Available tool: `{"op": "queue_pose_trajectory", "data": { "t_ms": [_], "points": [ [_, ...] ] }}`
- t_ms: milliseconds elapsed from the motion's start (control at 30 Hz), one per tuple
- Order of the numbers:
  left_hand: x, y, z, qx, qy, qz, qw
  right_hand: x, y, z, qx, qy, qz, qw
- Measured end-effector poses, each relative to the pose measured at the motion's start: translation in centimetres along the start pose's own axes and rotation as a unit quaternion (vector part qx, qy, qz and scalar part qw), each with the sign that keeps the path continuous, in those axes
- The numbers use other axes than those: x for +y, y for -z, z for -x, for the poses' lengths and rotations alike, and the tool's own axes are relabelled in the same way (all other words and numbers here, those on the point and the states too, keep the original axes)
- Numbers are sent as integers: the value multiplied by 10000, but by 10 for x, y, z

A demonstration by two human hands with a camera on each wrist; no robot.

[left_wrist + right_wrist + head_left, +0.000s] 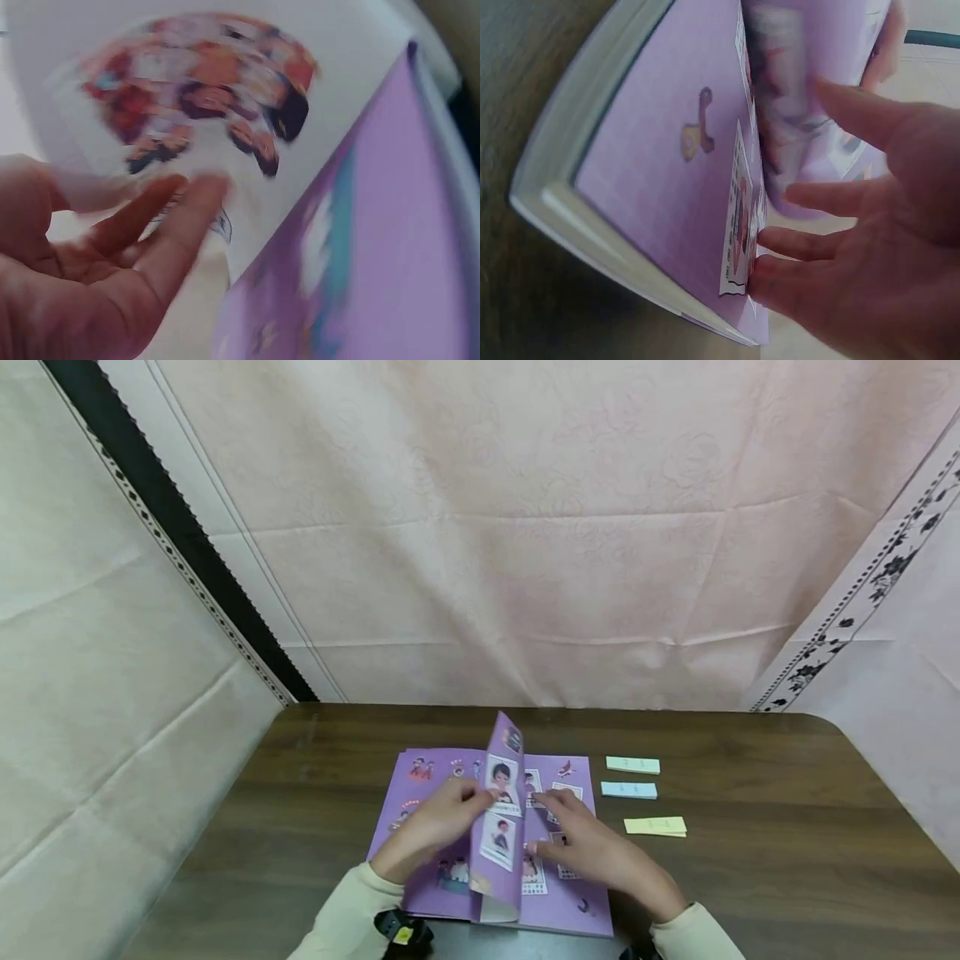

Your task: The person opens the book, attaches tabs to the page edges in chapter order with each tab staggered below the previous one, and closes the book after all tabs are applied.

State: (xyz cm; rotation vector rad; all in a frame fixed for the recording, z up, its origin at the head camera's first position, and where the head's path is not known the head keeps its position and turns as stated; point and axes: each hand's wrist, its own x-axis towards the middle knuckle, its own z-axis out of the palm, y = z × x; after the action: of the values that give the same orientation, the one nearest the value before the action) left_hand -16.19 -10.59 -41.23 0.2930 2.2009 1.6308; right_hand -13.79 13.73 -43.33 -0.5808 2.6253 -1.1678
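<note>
A thick book (564,908) with purple pages lies open on the table, covered in small printed figures and stamp-like pictures. One page (477,862) stands up curled at the middle of the spread. My left hand (438,821) holds that page, thumb on its purple picture side and fingers behind. In the left wrist view, the fingers (154,270) lie against the page's white side, which bears a fan-shaped group picture (214,71). My right hand (592,847) rests over the right-hand page with fingers spread; in the right wrist view its fingertips (769,274) reach the book's page.
To the right of the book, a green strip pad (633,765), a blue one (628,790) and a yellow one (656,827) lie in a column on the brown wooden table (780,860). Pale cloth (525,568) hangs behind the table and at both sides.
</note>
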Motion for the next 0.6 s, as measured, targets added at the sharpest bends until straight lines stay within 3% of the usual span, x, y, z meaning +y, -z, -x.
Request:
{"op": "queue_pose_trajectory", "data": {
  "t_ms": [200, 333, 600],
  "points": [
    [7, 44, 11, 161, -40, 230, 9996, -5, -6, 1, -13, -371, 532, 9979],
    [3, 72, 20, 125, -45, 82, 9999, -6, -7, 2, 83, -647, 1038, 9925],
    [-20, 103, 33, 113, 157, -401, 9990, -8, -8, 2, 84, -690, 1276, 9894]
  ]
}}
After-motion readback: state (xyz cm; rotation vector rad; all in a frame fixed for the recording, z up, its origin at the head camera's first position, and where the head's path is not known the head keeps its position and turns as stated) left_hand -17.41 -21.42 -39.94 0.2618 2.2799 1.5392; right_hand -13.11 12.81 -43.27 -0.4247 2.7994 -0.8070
